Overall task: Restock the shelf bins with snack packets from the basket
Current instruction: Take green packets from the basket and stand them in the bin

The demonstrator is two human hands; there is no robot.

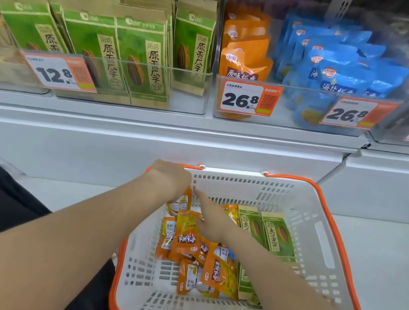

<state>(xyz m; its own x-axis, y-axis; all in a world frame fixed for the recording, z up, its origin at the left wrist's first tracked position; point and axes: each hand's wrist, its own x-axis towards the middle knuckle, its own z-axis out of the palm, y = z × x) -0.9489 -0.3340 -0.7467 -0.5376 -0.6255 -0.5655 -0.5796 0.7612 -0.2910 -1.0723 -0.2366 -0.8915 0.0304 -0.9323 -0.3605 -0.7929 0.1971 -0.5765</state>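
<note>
Head view: we are reaching both hands into the basket (328, 202). Our left hand (170, 176), the nearer one, is grasping the top edge of an orange packet (182, 201) standing upright, long axis vertical, in the far-left corner. Our right hand (212, 224) is hovering just beside it over the orange pile (186, 240), fingers (201, 200) straight and released. Green packets (275, 235) are lying along the right wall. The orange bin (244, 58) is waiting above and rightward; the basket's far wall and the bin's clear front are standing between.
</note>
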